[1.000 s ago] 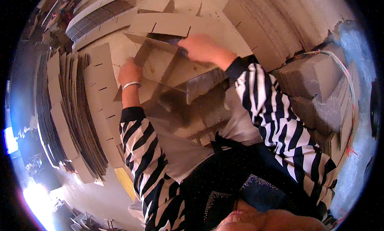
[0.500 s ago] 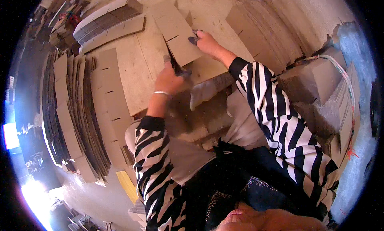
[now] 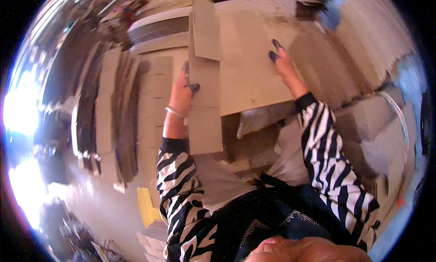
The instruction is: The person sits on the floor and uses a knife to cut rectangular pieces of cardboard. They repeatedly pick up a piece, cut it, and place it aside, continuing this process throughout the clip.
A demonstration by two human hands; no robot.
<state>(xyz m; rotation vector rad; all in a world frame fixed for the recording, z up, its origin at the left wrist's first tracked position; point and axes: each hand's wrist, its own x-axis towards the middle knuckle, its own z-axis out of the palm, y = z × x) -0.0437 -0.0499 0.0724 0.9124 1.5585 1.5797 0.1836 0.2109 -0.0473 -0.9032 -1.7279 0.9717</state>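
My left hand (image 3: 180, 94), its thumb and fingertip darkly covered, is closed on the left edge of a long brown cardboard strip (image 3: 205, 121). The thumb lies over the strip's face; the other fingers are partly hidden. A second cardboard piece (image 3: 206, 33) overlaps the strip's far end. My right hand (image 3: 284, 64) is held over the pale wooden tabletop (image 3: 250, 71), to the right of the strip. Its dark-tipped thumb and finger are spread apart, with nothing between them.
Slotted cardboard strips (image 3: 154, 89) lie left of my left hand, beside upright cardboard stacks (image 3: 106, 107). A long cardboard stack (image 3: 159, 33) sits at the far left of the tabletop. More cardboard (image 3: 324, 62) stands right, near a pale cable (image 3: 399, 112).
My right hand has let go of the cardboard and moved right. My left hand has moved slightly left with the strip, which now runs straight toward me. The view has shifted and blurred.
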